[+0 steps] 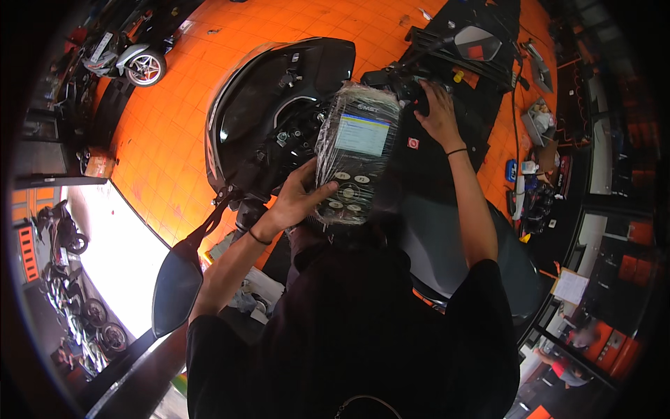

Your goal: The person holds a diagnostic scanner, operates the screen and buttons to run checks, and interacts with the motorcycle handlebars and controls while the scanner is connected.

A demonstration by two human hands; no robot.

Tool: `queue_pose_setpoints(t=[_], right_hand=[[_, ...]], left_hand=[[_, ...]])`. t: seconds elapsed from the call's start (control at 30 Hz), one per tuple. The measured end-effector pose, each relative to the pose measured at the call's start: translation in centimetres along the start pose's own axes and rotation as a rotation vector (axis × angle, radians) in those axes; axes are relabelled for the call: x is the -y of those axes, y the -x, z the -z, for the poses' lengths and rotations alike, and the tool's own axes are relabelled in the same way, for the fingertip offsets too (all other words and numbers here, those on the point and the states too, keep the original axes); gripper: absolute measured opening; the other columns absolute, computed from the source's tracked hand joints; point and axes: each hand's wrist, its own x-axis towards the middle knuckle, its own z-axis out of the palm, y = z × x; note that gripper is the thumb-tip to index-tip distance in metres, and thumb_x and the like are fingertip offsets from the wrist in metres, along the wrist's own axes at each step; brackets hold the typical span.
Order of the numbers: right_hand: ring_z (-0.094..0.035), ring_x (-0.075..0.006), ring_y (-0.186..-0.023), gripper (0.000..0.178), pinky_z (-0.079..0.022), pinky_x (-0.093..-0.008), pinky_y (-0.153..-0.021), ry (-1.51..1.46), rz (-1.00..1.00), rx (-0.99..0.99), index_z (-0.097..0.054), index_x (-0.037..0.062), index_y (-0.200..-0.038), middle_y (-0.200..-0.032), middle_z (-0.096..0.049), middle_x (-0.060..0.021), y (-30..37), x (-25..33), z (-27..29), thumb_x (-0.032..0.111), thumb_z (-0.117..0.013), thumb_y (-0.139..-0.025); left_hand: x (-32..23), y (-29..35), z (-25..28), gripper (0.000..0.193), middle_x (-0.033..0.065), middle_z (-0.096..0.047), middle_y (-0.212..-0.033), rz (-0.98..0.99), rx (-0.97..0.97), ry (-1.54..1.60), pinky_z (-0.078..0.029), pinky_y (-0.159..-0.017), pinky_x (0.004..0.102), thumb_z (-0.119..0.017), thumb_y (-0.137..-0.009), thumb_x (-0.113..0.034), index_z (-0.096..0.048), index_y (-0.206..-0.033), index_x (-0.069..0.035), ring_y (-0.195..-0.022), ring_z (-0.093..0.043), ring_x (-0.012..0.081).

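Note:
My left hand (pixel 296 199) grips the lower left side of a handheld diagnostic scanner (pixel 357 157) wrapped in clear plastic film. The thumb lies over its round buttons, and its screen (pixel 363 134) is lit. Behind the scanner is the front of a black scooter (pixel 279 91), partly covered by it. My right hand (pixel 440 115) is closed around the right handlebar grip (pixel 421 105), thumb on the near side by the switch housing. The dark grip is mostly hidden between the fingers.
Scooter mirrors stick out at the right (pixel 478 43) and the lower left (pixel 178 288). The black seat (pixel 460 244) is beside my right arm. Bottles (pixel 529 167) and a bin (pixel 539 119) stand on the orange tiled floor. Other motorcycles (pixel 84 314) are parked at the left.

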Motion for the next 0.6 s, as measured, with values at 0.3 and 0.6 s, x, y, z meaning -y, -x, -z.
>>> queue_pose_setpoints(t=[0.3, 0.6], right_hand=[[-0.054, -0.0415, -0.122, 0.090, -0.047, -0.0474, -0.099, -0.093, 0.165, 0.555, -0.026, 0.0073, -0.145, -0.126, -0.060, -0.0233, -7.6, -0.7, 1.7, 0.016, -0.080, -0.073], [-0.056, -0.0457, -0.116, 0.090, -0.047, -0.0473, -0.098, -0.121, 0.269, 0.576, -0.031, 0.0034, -0.148, -0.123, -0.058, -0.0294, -8.2, -2.7, -0.8, 0.019, -0.077, -0.073]], left_hand=[[-0.1, 0.3, -0.1, 0.058, 0.0126, -0.058, -0.128, -0.017, -0.033, -0.035, -0.045, -0.101, 0.0315, -0.068, -0.094, -0.015, -0.041, -0.140, 0.007, -0.118, -0.054, 0.0148], [-0.5, 0.4, -0.1, 0.057, 0.0130, -0.058, -0.129, 0.014, -0.075, -0.034, -0.044, -0.103, 0.0324, -0.067, -0.093, -0.011, -0.040, -0.140, 0.008, -0.118, -0.054, 0.0155]])
